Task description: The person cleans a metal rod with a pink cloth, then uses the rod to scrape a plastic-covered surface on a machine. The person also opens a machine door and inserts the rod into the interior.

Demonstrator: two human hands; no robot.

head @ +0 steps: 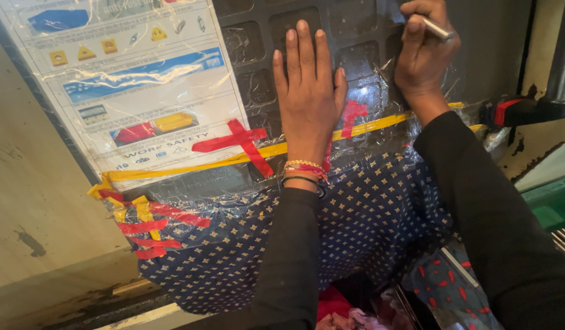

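My left hand (308, 91) lies flat, fingers together, on a dark plastic panel (252, 43) with square recesses, covered in clear film. Bracelets circle that wrist. My right hand (421, 55) is closed on a thin silvery pen-like tool (438, 28) held against the same panel at the upper right. Both arms wear black sleeves. A laminated white safety sheet (129, 79) with coloured pictures is taped on beside the panel, to the left of my left hand.
Yellow tape (233, 160) and red tape crosses (239, 139) hold the film. Blue cloth with small gold dots (368, 214) hangs below. A black handle with red band (514, 111) sticks out right. A beige wall (32, 183) stands left.
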